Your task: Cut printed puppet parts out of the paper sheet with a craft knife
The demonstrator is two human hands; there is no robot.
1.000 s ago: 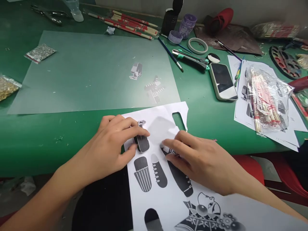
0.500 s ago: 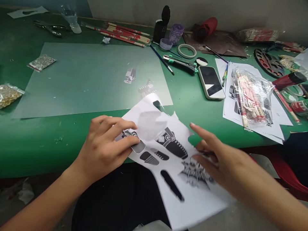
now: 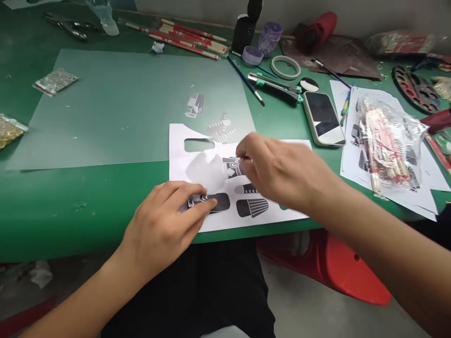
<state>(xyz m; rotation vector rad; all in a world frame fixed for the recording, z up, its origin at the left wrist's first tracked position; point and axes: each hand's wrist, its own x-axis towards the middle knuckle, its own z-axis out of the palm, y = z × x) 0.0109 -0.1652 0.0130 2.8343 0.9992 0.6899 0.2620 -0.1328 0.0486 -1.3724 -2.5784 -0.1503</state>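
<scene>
A white printed paper sheet (image 3: 218, 220) with black-and-white pictures and cut-out openings lies at the table's front edge. My left hand (image 3: 169, 216) is at its left side, thumb and fingers closed down on the paper over a dark rounded printed shape (image 3: 221, 202). Beside those fingers a pale, greyish piece of paper (image 3: 206, 171) lies over the sheet. Above the sheet's right half is my right hand (image 3: 275, 164), its fingers pinched together and slightly blurred; what they hold, if anything, is hidden. Two small printed cut-outs (image 3: 195, 105) (image 3: 221, 127) rest on the translucent mat (image 3: 123, 108).
A phone (image 3: 323, 117), a green-and-black utility knife (image 3: 275, 88), a paintbrush (image 3: 246, 82) and a tape ring (image 3: 285, 67) lie behind the sheet. To the right, a plastic-wrapped bundle of sticks (image 3: 385, 145) sits on printed papers. A red stool (image 3: 352, 267) stands below the table.
The sheet has turned and now lies flatter on the table. My right hand has gone from its right edge up and left over its middle. The left hand stays on the paper.
</scene>
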